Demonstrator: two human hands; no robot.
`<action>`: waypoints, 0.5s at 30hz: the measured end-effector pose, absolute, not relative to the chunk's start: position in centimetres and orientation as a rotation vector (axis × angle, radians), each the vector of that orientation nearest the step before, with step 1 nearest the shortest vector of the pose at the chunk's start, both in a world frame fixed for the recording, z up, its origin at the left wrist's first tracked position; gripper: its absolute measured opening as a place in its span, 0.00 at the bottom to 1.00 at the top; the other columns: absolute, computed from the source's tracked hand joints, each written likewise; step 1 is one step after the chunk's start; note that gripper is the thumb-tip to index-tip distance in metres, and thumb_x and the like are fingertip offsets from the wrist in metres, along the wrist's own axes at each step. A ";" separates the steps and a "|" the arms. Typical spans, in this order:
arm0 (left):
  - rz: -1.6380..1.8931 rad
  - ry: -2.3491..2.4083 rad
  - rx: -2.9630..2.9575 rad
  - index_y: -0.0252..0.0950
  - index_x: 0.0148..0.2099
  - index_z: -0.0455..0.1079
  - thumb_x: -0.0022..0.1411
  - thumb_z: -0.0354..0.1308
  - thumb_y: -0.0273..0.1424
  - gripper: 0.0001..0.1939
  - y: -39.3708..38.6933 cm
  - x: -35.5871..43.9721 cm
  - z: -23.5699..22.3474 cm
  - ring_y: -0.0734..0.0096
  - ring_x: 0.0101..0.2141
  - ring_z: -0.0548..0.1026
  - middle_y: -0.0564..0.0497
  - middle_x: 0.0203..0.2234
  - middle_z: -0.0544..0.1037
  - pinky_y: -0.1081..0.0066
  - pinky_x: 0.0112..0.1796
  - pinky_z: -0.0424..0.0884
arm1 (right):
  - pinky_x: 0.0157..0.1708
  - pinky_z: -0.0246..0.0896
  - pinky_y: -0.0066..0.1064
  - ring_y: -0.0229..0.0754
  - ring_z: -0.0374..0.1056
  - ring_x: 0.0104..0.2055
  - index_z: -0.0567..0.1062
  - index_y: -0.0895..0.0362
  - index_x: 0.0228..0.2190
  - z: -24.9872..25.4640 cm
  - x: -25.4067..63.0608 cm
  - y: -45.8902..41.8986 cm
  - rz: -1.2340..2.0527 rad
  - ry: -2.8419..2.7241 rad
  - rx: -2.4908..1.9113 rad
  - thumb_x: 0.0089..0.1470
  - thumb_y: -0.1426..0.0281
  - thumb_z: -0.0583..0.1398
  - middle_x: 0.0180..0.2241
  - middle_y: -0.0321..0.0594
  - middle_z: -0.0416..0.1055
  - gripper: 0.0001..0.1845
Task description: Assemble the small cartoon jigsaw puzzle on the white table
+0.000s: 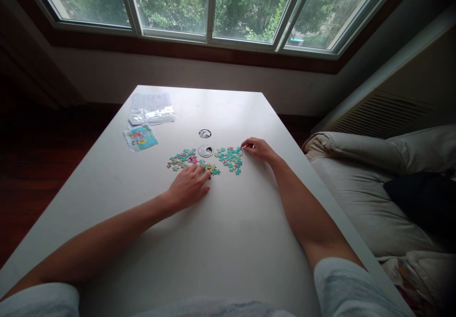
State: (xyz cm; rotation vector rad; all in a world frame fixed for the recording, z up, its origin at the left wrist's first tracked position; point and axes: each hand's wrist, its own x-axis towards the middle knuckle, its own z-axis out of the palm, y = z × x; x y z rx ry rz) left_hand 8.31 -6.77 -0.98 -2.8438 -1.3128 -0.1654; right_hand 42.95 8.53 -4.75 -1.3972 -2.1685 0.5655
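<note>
Small jigsaw puzzle pieces in teal, yellow and pink lie in a left pile (183, 158) and a right pile (230, 158). Between them, nearer to me, is a small cluster of pieces (213, 168) with a yellow figure on it. My left hand (189, 184) rests palm down with fingers stretched, its fingertips at this cluster and partly covering it. At the right pile's outer edge is my right hand (259, 149), thumb and forefinger pinched together. Whatever sits between those fingertips is too small to make out. Just beyond the cluster lies a round metal tin piece (205, 151).
Farther back is a second round metallic piece (204, 133). A picture card (140, 138) and clear plastic packaging (151, 109) lie at the white table's (228, 241) far left. A beige sofa (366, 198) stands along the right side, with a window (210, 8) ahead.
</note>
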 end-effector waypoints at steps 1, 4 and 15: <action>-0.163 -1.313 -2.843 0.38 0.64 0.64 0.68 0.56 0.39 0.25 -6.8 8.3 -1.0 0.54 0.53 0.69 0.40 0.54 0.72 0.57 0.54 0.66 | 0.36 0.64 0.32 0.40 0.69 0.34 0.82 0.55 0.37 -4.6 43.2 8.5 0.620 -2.182 -1.382 0.53 0.66 0.62 0.34 0.40 0.76 0.11; -0.157 -1.310 -2.838 0.38 0.63 0.65 0.68 0.56 0.39 0.23 -6.7 8.2 -1.0 0.54 0.53 0.69 0.40 0.54 0.72 0.57 0.54 0.65 | 0.37 0.65 0.31 0.40 0.69 0.35 0.81 0.55 0.36 -3.9 43.4 8.3 0.766 -2.239 -1.333 0.53 0.62 0.63 0.36 0.40 0.75 0.12; -0.147 -1.309 -2.818 0.37 0.62 0.65 0.69 0.55 0.39 0.23 -6.7 8.4 -1.0 0.53 0.53 0.70 0.40 0.53 0.72 0.57 0.53 0.66 | 0.36 0.63 0.29 0.40 0.67 0.35 0.80 0.55 0.36 -3.2 42.0 7.7 0.719 -2.405 -1.341 0.50 0.68 0.65 0.35 0.39 0.71 0.09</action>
